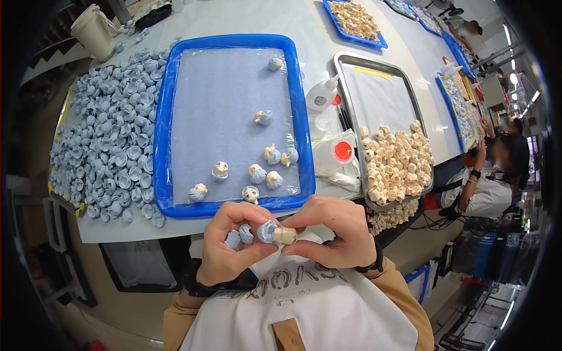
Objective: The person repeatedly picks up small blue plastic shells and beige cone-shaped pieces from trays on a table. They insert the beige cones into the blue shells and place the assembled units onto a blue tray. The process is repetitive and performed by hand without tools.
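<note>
In front of my chest, my left hand (237,240) pinches a blue doll hair piece (267,231) between thumb and forefinger. More blue hair pieces (239,235) are tucked in its curled fingers. My right hand (333,230) grips a cream doll head (286,236) by its far side, and the head meets the hair piece edge to edge. Just beyond lies a blue tray (234,209) lined with clear film. Several doll heads with blue hair are scattered in it, among them one face-up doll head (250,193) by the near rim.
A large heap of blue hair pieces (117,134) covers the left side. To the right stand a metal tray (345,88) of cream heads, a white squeeze bottle (322,93) and a jar with a red top (343,151). A person (497,175) sits farther right.
</note>
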A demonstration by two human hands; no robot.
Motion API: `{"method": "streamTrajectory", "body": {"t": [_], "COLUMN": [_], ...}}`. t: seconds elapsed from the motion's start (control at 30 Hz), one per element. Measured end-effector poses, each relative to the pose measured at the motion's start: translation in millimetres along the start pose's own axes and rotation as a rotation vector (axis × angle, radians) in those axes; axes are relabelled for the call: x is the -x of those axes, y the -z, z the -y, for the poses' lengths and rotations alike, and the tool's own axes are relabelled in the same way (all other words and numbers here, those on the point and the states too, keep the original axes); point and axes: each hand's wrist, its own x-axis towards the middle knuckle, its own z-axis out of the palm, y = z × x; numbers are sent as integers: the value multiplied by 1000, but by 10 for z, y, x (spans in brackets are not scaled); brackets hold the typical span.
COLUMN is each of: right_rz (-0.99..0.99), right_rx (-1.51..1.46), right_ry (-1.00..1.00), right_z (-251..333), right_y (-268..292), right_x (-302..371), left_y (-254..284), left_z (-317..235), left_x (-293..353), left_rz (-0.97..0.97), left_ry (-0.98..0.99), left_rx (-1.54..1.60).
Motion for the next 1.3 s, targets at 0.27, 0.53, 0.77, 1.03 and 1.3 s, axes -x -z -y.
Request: {"method": "streamTrajectory", "body": {"t": [0.27,0.53,0.77,1.03,1.3], "right_rz": [182,144,332,-13,68], "right_rx": [85,37,-147,608,913], "right_ry": [-77,-122,-338,-45,-130], "right_z": [-43,-77,-161,-276,-431], "right_y": [68,-93,-118,-143,-198], "right_x": [4,23,11,-48,-104], "left_y": [-20,-32,61,220,309], "left_z": [-14,34,10,10,-200], "left_x": [34,33,35,48,-1], "left_rz": [-23,-59,36,-369,-214], "left_ry": [-123,-227,-347,-183,89], "left_rx": [-432,-617,-800,253,492]}}
